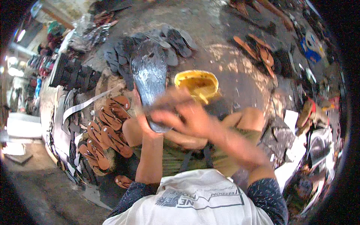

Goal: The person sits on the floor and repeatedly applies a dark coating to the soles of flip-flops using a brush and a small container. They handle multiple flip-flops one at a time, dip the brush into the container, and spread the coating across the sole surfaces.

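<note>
A dark shoe sole (149, 71) with a wet, shiny surface is held up in front of me, its heel end toward me. My left hand (145, 123) grips it near the heel, with the fingers along its left edge. Across the heel end sweeps my right hand (183, 114), smeared by motion. Its fingers are too blurred to show whether anything is in them. Just beyond the right hand stands a yellow bowl (179, 79) with a yellowish, sticky-looking substance inside.
Dark soles (170, 41) are heaped beyond the held one. Brown sandals (108, 137) lie in rows at my left, and more brown sandals (260, 52) at the far right. Another person's arm (277, 13) reaches in at the top. White sheet scraps (290, 120) lie on the right.
</note>
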The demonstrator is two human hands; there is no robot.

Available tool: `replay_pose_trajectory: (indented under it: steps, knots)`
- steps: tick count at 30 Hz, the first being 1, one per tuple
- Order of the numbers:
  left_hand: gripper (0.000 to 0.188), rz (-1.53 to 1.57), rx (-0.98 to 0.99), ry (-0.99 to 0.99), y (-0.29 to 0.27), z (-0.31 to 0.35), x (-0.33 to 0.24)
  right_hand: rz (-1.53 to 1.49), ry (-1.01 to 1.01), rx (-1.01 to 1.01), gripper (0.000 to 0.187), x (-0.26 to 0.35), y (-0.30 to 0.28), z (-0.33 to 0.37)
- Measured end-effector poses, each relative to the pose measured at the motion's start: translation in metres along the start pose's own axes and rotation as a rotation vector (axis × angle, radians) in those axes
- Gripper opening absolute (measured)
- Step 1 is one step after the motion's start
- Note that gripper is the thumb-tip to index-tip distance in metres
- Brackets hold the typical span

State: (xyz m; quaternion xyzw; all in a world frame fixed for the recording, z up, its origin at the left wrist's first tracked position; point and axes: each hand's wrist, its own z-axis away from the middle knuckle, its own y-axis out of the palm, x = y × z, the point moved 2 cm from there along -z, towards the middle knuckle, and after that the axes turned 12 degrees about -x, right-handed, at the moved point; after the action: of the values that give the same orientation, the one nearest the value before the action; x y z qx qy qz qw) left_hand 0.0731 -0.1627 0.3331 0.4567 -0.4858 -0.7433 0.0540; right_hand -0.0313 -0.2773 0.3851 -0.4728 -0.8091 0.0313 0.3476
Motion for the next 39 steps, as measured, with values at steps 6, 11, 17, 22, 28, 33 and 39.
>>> replay_pose_trajectory:
  steps: [6, 11, 17, 22, 28, 33, 39]
  knots:
    - [0.058, 0.209, -0.076, -0.140, -0.019, 0.006, 0.020, -0.243, 0.150, -0.207, 0.037, 0.010, -0.032, 0.027]
    - [0.070, -0.289, 0.034, -0.015, 0.000, 0.039, 0.037, 0.142, 0.502, -0.354, 0.041, -0.050, -0.031, -0.051]
    - [0.056, 0.321, 0.244, -0.504, -0.076, -0.016, 0.047, 0.188, 0.790, -0.559, 0.044, -0.121, -0.088, 0.045]
    - [0.054, 0.167, -0.321, -0.241, -0.072, -0.117, 0.068, 0.143, 1.007, -0.709, 0.046, -0.082, -0.125, 0.121]
    - [0.079, -0.036, -0.765, -0.088, -0.167, -0.207, 0.067, 0.334, 1.064, -0.524, 0.045, -0.069, -0.125, 0.078]
    - [0.047, -0.319, -0.426, 0.218, -0.120, -0.128, -0.028, 0.395, 1.050, -0.541, 0.031, -0.104, -0.114, 0.092]
    - [0.046, -1.040, -1.082, 0.755, -0.246, 0.056, -0.183, 0.552, 0.850, -0.297, 0.047, -0.159, -0.139, 0.150]
